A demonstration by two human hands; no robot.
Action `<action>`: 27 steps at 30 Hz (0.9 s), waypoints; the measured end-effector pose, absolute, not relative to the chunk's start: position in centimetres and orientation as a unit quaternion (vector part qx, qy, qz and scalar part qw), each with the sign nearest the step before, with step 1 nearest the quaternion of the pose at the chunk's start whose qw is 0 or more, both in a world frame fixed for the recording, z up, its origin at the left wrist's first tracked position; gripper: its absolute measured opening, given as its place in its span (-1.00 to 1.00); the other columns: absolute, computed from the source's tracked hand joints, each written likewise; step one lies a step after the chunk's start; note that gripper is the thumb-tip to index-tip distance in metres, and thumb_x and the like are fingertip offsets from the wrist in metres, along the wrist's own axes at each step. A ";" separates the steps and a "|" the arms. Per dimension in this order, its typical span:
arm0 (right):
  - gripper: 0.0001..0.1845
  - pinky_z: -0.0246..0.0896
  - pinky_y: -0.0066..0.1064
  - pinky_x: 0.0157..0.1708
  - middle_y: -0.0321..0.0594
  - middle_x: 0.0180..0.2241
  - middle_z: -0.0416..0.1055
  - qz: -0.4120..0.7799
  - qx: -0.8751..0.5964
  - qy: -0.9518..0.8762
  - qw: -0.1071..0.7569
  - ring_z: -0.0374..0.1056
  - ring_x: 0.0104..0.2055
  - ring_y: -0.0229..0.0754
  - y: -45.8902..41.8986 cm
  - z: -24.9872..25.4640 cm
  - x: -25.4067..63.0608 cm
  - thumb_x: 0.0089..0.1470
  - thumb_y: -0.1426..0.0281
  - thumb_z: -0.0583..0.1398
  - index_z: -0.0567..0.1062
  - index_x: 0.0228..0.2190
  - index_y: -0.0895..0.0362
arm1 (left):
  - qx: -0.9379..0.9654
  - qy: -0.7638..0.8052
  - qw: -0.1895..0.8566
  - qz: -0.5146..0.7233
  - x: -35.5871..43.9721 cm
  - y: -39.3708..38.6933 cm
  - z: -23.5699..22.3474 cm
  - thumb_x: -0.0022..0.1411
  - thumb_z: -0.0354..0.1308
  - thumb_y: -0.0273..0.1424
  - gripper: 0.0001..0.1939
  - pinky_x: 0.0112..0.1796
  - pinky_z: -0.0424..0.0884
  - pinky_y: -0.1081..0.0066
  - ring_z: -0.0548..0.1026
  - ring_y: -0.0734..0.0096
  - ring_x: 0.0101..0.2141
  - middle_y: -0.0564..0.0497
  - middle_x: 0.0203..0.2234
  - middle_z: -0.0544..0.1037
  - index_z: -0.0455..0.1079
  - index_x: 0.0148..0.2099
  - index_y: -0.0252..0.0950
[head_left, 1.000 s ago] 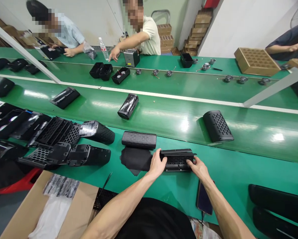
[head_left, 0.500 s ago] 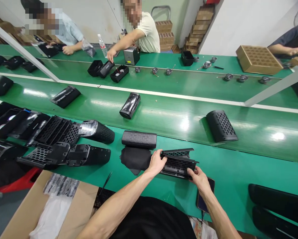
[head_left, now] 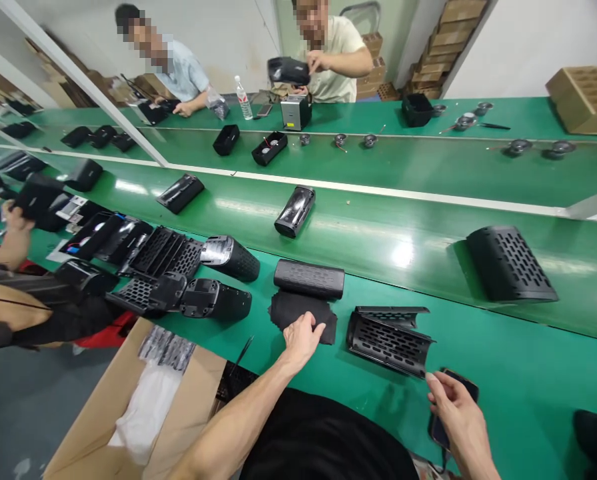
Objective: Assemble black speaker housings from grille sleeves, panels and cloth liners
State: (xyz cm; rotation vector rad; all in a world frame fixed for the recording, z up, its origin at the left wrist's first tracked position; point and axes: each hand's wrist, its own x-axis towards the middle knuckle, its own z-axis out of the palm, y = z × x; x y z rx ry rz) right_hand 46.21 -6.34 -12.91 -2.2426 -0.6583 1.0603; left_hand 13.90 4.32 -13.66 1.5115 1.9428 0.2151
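A black perforated shell (head_left: 388, 343), its slotted panels spread apart, lies in front of me on the green bench. My right hand (head_left: 457, 408) is at its near right corner, fingers loosely bent and thumb tip at the edge; contact is hard to judge. Left of the shell, my left hand (head_left: 302, 339) rests over a black cloth piece (head_left: 286, 310) with thumb and fingers apart. Just behind the cloth lies a dark slotted cover (head_left: 308, 278). Partly hidden behind my right hand is a phone (head_left: 441, 430).
Several black speaker housings (head_left: 218, 300) and slotted panels stand to the left. A green conveyor (head_left: 358, 247) carries more housings. An open carton (head_left: 203, 373) sits below the bench edge. Co-workers sit across the line, and another person's arm (head_left: 13, 233) reaches in at far left.
My left hand has left the shell and moved onto the cloth. My right hand has drawn back to the shell's corner. A co-worker across has lifted a black housing. The view has swung left.
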 end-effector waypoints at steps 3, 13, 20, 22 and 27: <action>-0.32 0.51 -0.08 -0.25 0.02 -0.19 0.62 0.465 -0.802 -0.262 0.270 0.60 -0.15 0.22 -6.1 -10.8 44.1 -0.06 -0.21 0.30 0.55 -0.09 0.03 | 0.605 0.724 0.323 0.068 13.0 4.5 -14.2 0.36 0.19 -0.30 -0.90 -0.20 0.29 0.32 0.58 0.19 -0.24 -0.03 -0.29 0.62 0.45 -0.23 -0.18; -0.30 0.43 -0.22 -0.22 -0.03 -0.13 0.61 0.606 -0.664 -0.312 0.309 0.54 -0.13 0.06 0.6 -12.0 28.4 -0.13 -0.08 0.39 0.54 -0.04 0.08 | 0.654 0.628 0.387 0.167 10.7 2.1 -13.1 0.41 0.08 -0.26 -0.80 -0.33 0.29 0.44 0.46 0.42 -0.43 0.10 -0.46 0.55 0.45 -0.24 -0.18; -0.40 0.33 -0.30 -0.41 -0.21 -0.45 0.54 0.639 -0.630 -0.301 0.324 0.41 -0.46 -0.16 2.1 -12.9 26.8 -0.09 -0.16 0.37 0.54 -0.34 0.12 | 0.628 0.595 0.437 0.246 10.4 -0.8 -12.6 0.41 0.07 -0.22 -0.74 -0.37 0.36 0.46 0.42 0.46 -0.48 0.07 -0.47 0.52 0.44 -0.28 -0.23; -0.42 0.32 -0.30 -0.36 -0.22 -0.43 0.55 0.622 -0.629 -0.319 0.340 0.41 -0.42 -0.14 1.5 -12.6 27.9 -0.15 -0.14 0.41 0.54 -0.37 0.11 | 0.621 0.590 0.448 0.257 11.0 -1.0 -12.5 0.40 0.10 -0.22 -0.75 -0.35 0.39 0.45 0.44 0.44 -0.46 0.06 -0.45 0.54 0.46 -0.28 -0.22; -0.46 0.33 -0.24 -0.20 -0.17 -0.31 0.58 0.508 -0.697 -0.345 0.372 0.45 -0.26 -0.01 -0.1 -11.8 33.9 -0.07 -0.12 0.38 0.56 -0.28 0.07 | 0.603 0.595 0.453 0.278 13.1 0.2 -12.6 0.39 0.12 -0.24 -0.79 -0.25 0.44 0.42 0.48 0.40 -0.37 0.02 -0.34 0.57 0.48 -0.25 -0.21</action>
